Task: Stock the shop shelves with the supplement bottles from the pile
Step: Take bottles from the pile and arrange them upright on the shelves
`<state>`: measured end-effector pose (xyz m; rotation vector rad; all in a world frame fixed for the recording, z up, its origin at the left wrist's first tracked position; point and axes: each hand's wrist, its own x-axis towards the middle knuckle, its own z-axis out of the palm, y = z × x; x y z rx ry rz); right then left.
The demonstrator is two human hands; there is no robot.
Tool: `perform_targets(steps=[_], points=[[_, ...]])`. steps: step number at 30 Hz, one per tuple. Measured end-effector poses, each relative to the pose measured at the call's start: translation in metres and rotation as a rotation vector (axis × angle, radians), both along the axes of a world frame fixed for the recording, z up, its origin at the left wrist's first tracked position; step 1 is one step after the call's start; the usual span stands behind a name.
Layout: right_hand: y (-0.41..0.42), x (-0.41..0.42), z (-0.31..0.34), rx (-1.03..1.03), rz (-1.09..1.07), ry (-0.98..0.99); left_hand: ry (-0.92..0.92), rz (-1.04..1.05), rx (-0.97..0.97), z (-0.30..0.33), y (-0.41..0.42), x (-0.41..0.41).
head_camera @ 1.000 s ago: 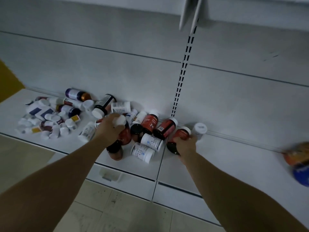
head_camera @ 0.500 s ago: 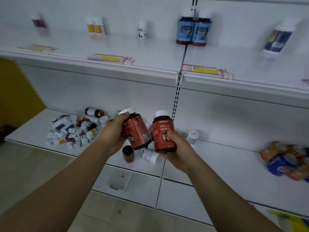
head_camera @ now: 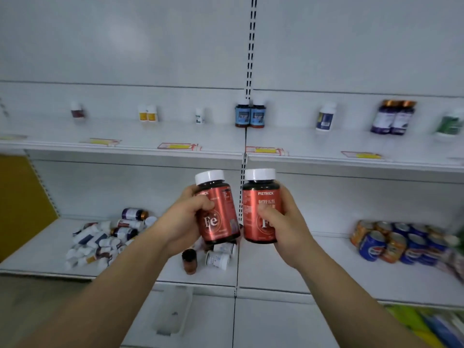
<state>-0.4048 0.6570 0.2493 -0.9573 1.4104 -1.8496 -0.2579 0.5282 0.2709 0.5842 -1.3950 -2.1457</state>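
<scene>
I'm holding two red Fe bottles upright, labels facing me, prob to face them right: my left hand (head_camera: 185, 217) is wrapping one (head_camera: 217, 217), my right hand (head_camera: 281, 227) is gripping the other (head_camera: 261, 209). Both are hanging just below the upper shelf (head_camera: 125, 146), w/ the pile (head_camera: 105, 237) lower left. Blue bottles (head_camera: 250, 114) are occupying its middle; gaps beside.

Dim, even light w/ blurred edges, wide-angle bend, centre sharp.

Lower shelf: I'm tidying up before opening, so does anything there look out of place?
Yes. The pile of supplement bottles lies jumbled on its sides on the lower shelf, unlike the upright blue-label bottles above. Soda cans share that shelf.
</scene>
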Motion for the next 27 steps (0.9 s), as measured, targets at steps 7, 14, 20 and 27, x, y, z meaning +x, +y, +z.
perform_targets(steps=[7,14,20,27], points=[[0.083,-0.049,0.068,-0.099,-0.232,0.134,0.134,-0.066,-0.226,0.047,0.076,-0.053],[0.244,-0.141,0.099,-0.011,-0.402,0.246,0.167,-0.275,-0.183,0.066,0.215,-0.181],[0.39,-0.22,0.116,0.074,-0.596,0.285,0.199,-0.443,-0.312,0.074,0.351,-0.293],[0.512,-0.3,0.119,0.069,-0.826,0.21,0.227,-0.612,-0.344,0.08,0.466,-0.404]])
